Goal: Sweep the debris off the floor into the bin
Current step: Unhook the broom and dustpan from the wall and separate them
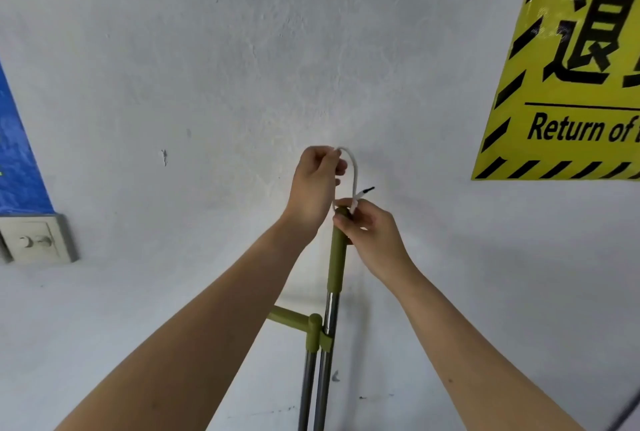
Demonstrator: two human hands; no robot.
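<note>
The broom handle (pixel 337 257) stands upright by the wall (pixel 242 66), clipped to a 2nd pole (pixel 308 389). The right hand (pixel 372 238) curls its fingers round the handle's green top. Just above, the left hand (pixel 313 184) pinches the white cord loop (pixel 354 170) rising from that top.

Olive-green handle (pixel 338 250), white cord (pixel 354 170), yellow black-striped sign (pixel 568 84).
</note>
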